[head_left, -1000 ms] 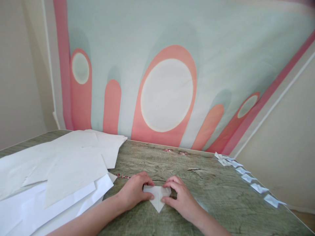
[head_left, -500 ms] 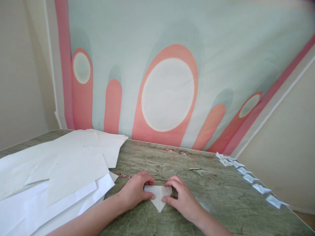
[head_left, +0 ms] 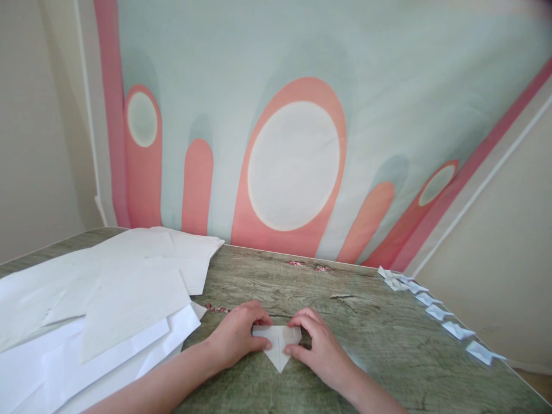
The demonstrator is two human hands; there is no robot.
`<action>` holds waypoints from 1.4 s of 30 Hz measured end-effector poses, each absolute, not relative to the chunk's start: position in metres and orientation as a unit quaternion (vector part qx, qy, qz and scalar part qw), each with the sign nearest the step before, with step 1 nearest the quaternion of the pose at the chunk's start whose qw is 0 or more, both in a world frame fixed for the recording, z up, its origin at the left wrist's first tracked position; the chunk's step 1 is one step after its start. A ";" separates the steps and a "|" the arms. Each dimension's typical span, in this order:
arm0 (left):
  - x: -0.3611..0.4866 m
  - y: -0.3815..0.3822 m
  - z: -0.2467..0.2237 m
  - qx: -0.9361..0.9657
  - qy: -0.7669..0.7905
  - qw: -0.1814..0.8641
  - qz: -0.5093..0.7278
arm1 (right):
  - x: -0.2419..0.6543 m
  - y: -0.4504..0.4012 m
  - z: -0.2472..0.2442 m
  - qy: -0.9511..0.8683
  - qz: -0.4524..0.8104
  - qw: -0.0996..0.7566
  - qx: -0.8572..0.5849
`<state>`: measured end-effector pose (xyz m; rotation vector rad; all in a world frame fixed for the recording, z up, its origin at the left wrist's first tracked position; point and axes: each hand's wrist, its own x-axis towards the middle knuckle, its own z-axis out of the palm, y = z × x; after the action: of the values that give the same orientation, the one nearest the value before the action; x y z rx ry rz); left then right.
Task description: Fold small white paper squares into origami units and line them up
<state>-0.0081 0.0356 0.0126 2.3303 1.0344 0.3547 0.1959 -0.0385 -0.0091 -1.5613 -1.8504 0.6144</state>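
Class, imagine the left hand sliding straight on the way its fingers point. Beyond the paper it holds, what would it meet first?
Past the small folded white paper, the left hand would probably meet the right hand, which faces it; one view leaves their exact heights unclear.

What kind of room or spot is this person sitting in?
Perhaps a home or classroom craft corner: loose white sheets cover one side of a wood-grain table, small folded papers line its right edge, and a pastel patterned backdrop hangs behind.

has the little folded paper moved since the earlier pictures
No: against the rightmost red patch on the table, the little folded paper shows no visible shift in any direction.
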 end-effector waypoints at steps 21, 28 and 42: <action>-0.008 0.032 0.011 0.868 0.365 0.300 0.150 | 0.193 -0.041 -0.005 -0.714 0.219 0.313 -0.586; -0.008 0.033 0.012 0.872 0.353 0.305 0.149 | 0.193 -0.042 -0.005 -0.715 0.223 0.308 -0.587; -0.009 0.022 0.015 0.891 0.285 0.308 0.171 | 0.193 -0.040 -0.009 -0.719 0.221 0.316 -0.578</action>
<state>-0.0088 0.0221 0.0153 2.3561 0.7541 0.4513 0.1933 -0.0398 -0.0092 -1.5218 -1.8951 0.5828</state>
